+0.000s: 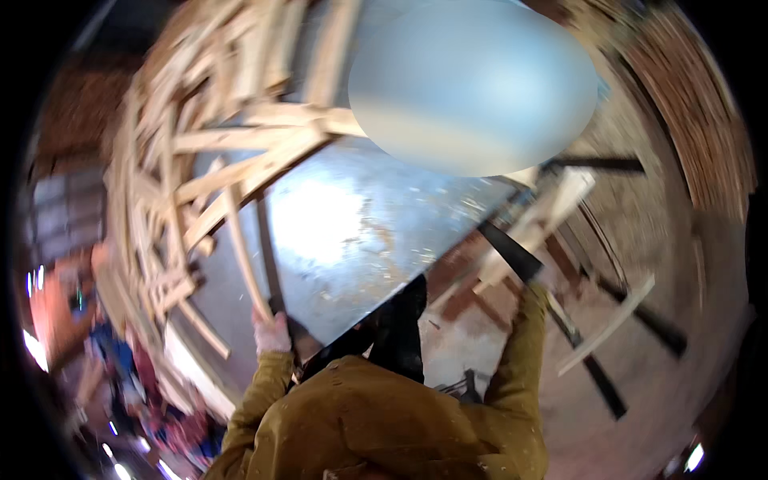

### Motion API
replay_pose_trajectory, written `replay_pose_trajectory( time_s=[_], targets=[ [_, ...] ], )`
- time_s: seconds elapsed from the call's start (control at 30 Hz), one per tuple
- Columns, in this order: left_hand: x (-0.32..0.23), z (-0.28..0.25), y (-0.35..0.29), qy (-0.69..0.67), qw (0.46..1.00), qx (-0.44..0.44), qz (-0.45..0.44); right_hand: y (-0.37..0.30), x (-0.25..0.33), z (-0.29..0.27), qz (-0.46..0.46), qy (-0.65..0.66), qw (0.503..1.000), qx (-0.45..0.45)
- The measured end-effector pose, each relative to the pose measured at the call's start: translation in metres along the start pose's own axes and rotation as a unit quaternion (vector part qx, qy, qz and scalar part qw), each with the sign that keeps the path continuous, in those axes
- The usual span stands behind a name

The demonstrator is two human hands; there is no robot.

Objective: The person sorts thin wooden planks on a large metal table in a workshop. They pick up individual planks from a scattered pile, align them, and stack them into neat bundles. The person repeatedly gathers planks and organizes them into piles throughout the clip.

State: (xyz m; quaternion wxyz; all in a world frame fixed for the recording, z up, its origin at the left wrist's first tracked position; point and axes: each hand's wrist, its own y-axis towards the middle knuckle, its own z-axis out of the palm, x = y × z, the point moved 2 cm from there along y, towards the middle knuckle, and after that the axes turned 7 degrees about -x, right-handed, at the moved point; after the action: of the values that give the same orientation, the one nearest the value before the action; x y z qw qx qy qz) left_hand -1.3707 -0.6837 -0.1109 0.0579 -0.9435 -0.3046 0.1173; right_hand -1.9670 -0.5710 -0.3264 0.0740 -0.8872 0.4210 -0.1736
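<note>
My left hand is closed around the near end of a thin wooden strip. The strip slants away from me over the metal tabletop, with a dark band of shadow or gap beside it. On the right, my arm in its mustard sleeve reaches forward to a broad black piece at the table's edge. The right hand's fingers cannot be made out there, so what it holds is unclear. Pale boards lie just beyond that black piece.
Jointed wooden frame pieces and piled lumber crowd the left and far side. Sawdust and chips dot the tabletop. Black bars and a pale slat stand right of the table. Stacked slats are at far right. A blurred oval covers the far middle.
</note>
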Motion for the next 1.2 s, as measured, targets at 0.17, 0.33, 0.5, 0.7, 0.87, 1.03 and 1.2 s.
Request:
replay_pose_trajectory(
  time_s=[0.17,0.33,0.5,0.7,0.87,1.03,1.2],
  targets=[
    [0.020,-0.018,-0.022,-0.100,0.990,0.031,-0.093,0.006,0.132,-0.231,-0.187,0.318,0.834,-0.411],
    [-0.026,-0.075,-0.002,-0.210,0.974,0.019,-0.083,0.017,0.323,-0.250,-0.521,0.274,0.792,-0.166],
    [0.035,-0.094,0.006,-0.522,0.827,-0.017,-0.208,0.047,0.428,-0.145,-0.456,-0.182,0.869,0.061],
    [0.179,-0.106,0.006,-0.536,0.756,-0.165,-0.339,0.127,0.415,-0.218,-0.504,-0.276,0.794,-0.197],
    [0.276,-0.115,-0.004,-0.621,0.650,-0.197,-0.391,0.033,0.522,-0.304,-0.515,-0.376,0.706,-0.308],
    [0.361,-0.121,0.054,-0.643,0.672,-0.129,-0.343,-0.008,0.570,-0.422,-0.546,-0.384,0.541,-0.512],
    [0.425,-0.127,0.087,-0.649,0.683,-0.045,-0.332,-0.244,0.647,-0.435,-0.599,-0.163,0.588,-0.518]
  ],
)
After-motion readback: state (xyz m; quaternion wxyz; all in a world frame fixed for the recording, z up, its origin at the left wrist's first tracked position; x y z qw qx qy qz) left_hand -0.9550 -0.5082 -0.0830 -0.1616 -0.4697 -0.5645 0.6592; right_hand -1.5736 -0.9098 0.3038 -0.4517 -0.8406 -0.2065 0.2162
